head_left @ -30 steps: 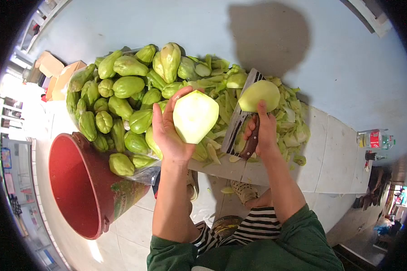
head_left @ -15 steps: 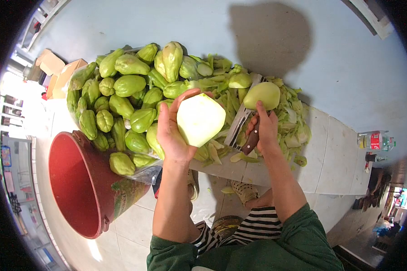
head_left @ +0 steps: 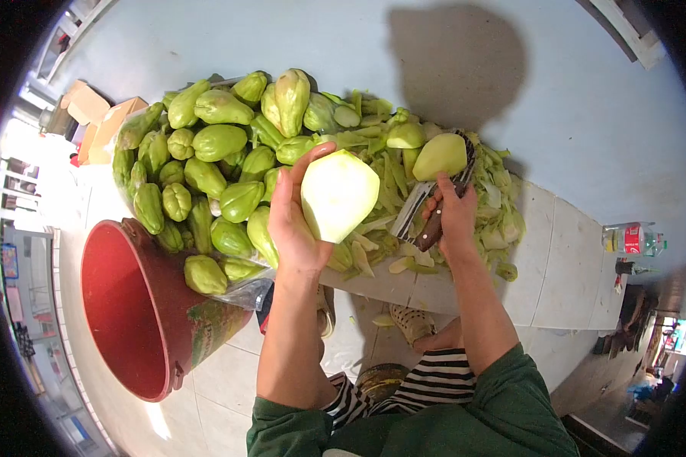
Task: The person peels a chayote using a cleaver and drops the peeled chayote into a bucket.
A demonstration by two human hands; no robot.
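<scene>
In my left hand (head_left: 293, 217) is a peeled chayote half (head_left: 339, 196), its pale face bright with glare; fingers curl around its left side and underneath. My right hand (head_left: 457, 217) grips a knife (head_left: 431, 230) by its brown riveted handle. The blade, with dark and light streaks, runs partly hidden behind the hand. A second peeled chayote piece (head_left: 440, 157) is pinned by the right thumb against the blade. Beyond the hands, whole green chayotes (head_left: 219, 143) are heaped on the left, and peelings (head_left: 492, 217) lie on the right.
A red bucket (head_left: 122, 305) lies tilted at the left. Clear plastic (head_left: 244, 295) sits under the heap's near edge. Behind are cardboard boxes (head_left: 110, 129). To the right stretches a tiled ledge (head_left: 549, 251), with a plastic bottle (head_left: 633, 238) at its far end.
My right hand has turned, tilting the knife so its blade now shows to the right of the chayote piece. The left hand and its half have barely shifted.
</scene>
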